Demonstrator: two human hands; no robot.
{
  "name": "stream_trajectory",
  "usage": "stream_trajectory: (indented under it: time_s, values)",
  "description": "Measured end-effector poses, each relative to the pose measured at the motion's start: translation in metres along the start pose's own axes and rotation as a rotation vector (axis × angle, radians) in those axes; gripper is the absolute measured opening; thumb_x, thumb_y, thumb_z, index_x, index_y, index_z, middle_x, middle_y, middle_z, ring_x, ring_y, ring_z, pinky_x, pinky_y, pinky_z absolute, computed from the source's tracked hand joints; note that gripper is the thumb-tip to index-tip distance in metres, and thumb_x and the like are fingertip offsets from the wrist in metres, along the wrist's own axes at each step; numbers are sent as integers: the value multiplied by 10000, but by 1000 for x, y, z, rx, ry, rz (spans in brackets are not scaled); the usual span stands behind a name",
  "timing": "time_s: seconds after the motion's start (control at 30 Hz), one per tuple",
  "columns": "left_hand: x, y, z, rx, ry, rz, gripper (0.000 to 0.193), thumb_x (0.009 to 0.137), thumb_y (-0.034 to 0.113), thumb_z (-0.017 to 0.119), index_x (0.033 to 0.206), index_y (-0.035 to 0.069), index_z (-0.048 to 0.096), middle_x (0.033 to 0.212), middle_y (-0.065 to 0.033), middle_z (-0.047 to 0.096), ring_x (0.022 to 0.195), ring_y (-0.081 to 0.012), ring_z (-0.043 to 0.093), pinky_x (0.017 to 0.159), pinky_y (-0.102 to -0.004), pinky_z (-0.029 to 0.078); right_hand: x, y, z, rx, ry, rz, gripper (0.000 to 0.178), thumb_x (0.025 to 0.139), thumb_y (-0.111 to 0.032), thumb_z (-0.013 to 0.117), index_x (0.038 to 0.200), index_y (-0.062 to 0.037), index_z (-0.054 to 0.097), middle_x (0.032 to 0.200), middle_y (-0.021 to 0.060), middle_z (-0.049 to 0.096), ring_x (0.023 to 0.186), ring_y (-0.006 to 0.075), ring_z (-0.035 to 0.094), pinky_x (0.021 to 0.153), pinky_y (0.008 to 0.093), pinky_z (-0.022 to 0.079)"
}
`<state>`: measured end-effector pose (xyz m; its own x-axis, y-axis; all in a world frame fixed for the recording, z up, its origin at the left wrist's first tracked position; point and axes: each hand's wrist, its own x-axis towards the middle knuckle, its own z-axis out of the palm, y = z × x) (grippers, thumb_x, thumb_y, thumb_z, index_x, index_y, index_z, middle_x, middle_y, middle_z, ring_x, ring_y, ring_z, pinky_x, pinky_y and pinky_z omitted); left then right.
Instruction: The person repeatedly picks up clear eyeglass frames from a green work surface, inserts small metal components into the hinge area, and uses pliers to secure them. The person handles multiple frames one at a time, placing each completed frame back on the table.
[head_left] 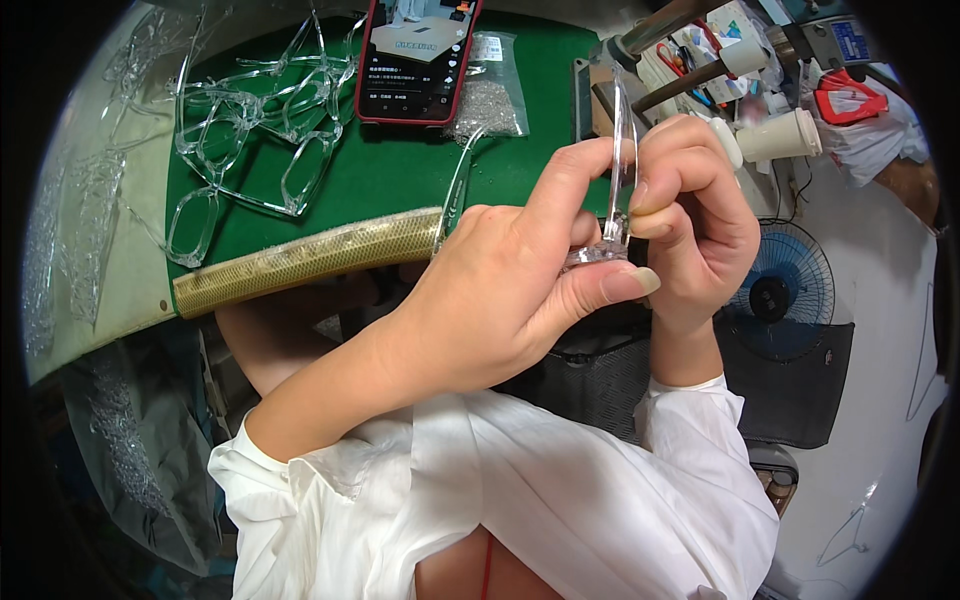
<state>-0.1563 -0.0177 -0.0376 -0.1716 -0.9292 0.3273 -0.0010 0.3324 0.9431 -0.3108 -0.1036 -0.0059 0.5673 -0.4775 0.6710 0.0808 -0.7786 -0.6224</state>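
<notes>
A clear plastic eyeglass frame point(618, 160) is held up over the near edge of the green table top. My left hand point(500, 285) is closed around its front, thumb stretched along the lower side. One of its arms points upward between my hands; another clear arm point(458, 185) rises on the left, behind my left wrist. My right hand point(700, 215) has curled fingers and pinches at the hinge end of the upright arm. Whether something tiny sits between those fingertips is hidden. Most of the front is covered by my left hand.
Several clear eyeglass frames point(265, 120) lie tangled at the left. A red-cased phone point(415, 70) and a bag of small clear parts point(488, 100) lie beyond my hands. A gold padded hose point(310, 255) lines the table edge. Metal rods point(680, 85) and a fan point(785, 290) stand right.
</notes>
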Motion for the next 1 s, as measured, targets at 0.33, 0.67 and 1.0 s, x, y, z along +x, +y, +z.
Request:
stream_trajectory:
  time_s: [0.33,0.67,1.0]
  values:
    - [-3,-3,-1,-154,-27,-57,795,903,500,559,1390,-48,251,880,-59,595,781,-133,590,733,-238,460,2,-3,0,-100,-30,-51,269,837,-265,676,774,-10,620,761,60,556,699,165,517,602,257,417]
    - [-1,-8,-2,113,38,87,702,896,329,616,1375,-58,278,998,-155,633,857,-227,650,752,-291,490,-1,-1,0,19,-46,-19,167,757,-91,730,796,5,599,807,64,557,730,156,506,636,250,413]
    - [-1,-5,-5,131,-3,44,736,879,325,642,1380,-48,253,1176,-206,563,863,-272,664,772,-319,507,-2,-4,2,378,-22,268,242,751,-27,754,853,-7,536,863,22,487,761,89,466,685,210,403]
